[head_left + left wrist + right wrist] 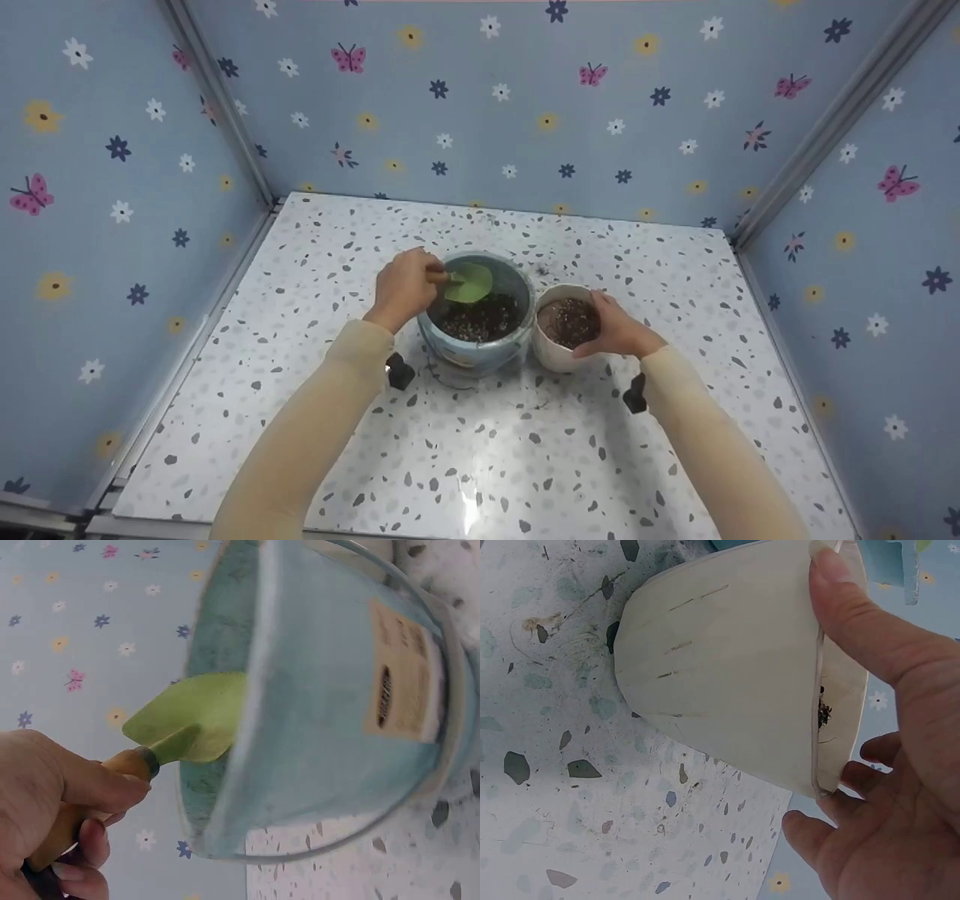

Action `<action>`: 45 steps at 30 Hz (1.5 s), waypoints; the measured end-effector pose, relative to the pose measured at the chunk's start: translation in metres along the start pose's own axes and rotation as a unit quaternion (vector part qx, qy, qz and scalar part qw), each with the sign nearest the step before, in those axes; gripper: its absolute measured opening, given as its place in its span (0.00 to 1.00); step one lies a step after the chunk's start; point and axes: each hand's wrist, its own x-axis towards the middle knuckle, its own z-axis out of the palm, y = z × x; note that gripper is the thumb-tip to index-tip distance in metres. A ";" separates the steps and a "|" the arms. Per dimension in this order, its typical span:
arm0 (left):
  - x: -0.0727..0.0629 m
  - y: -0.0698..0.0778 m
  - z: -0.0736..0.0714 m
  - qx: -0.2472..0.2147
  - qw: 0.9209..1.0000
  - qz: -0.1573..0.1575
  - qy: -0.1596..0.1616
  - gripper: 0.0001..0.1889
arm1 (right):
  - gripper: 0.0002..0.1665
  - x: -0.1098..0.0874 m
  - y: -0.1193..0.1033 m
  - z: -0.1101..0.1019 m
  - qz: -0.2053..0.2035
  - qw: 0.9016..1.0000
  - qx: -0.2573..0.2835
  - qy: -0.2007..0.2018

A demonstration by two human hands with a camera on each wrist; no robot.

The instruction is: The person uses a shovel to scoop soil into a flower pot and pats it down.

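My left hand (407, 287) grips the wooden handle of a small trowel (191, 720) with a green blade. The blade reaches over the rim into a light blue bucket (330, 690), above the dark soil (480, 319) inside it. A paper label shows on the bucket's side. Close beside the bucket stands a white flowerpot (720, 667) with brown soil (576, 321) in it. My right hand (619, 328) holds this pot at its rim, thumb on the near side and fingers round the far side. In the right wrist view most of the pot's soil is hidden by its wall.
Both containers stand on a white speckled tabletop (480, 442). Crumbs of soil and thin dark strands lie around them. Blue panels (495, 105) with flowers and butterflies enclose the back and sides, with grey metal rails at the corners.
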 end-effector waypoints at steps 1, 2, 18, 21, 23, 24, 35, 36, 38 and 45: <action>0.000 -0.001 0.002 0.021 1.000 0.010 0.006 0.11 | 0.74 0.000 0.000 0.000 -0.001 1.000 0.000 -0.001; 0.000 -0.002 0.004 0.041 0.999 0.021 0.011 0.10 | 0.74 0.001 -0.001 0.001 -0.003 1.000 -0.001 -0.002; 0.010 0.002 0.031 0.179 0.982 0.053 -0.012 0.09 | 0.71 0.001 0.000 0.002 0.006 1.000 0.005 -0.016; 0.009 0.004 0.032 0.177 0.983 0.047 -0.025 0.08 | 0.71 0.001 0.000 0.004 0.009 1.000 0.005 -0.016; 0.008 0.005 0.029 0.165 0.985 0.035 -0.046 0.06 | 0.71 0.002 -0.001 0.004 0.012 1.000 0.006 -0.017; 0.009 0.006 0.028 0.155 0.986 0.026 -0.058 0.04 | 0.71 0.002 -0.001 0.004 0.013 1.000 0.006 -0.018; 0.008 0.011 0.027 0.108 0.988 -0.023 -0.106 0.02 | 0.71 0.002 -0.001 0.004 0.017 1.000 0.015 -0.016; 0.008 0.012 0.026 0.110 0.987 -0.027 -0.114 0.02 | 0.71 0.002 -0.001 0.004 0.014 1.000 0.012 -0.016; 0.009 0.015 0.021 0.114 0.984 -0.035 -0.133 0.04 | 0.71 0.002 -0.002 0.003 0.010 1.000 0.007 -0.014; 0.012 0.016 0.019 0.066 0.985 -0.051 -0.151 0.06 | 0.70 0.001 -0.002 0.003 0.016 1.000 0.000 -0.012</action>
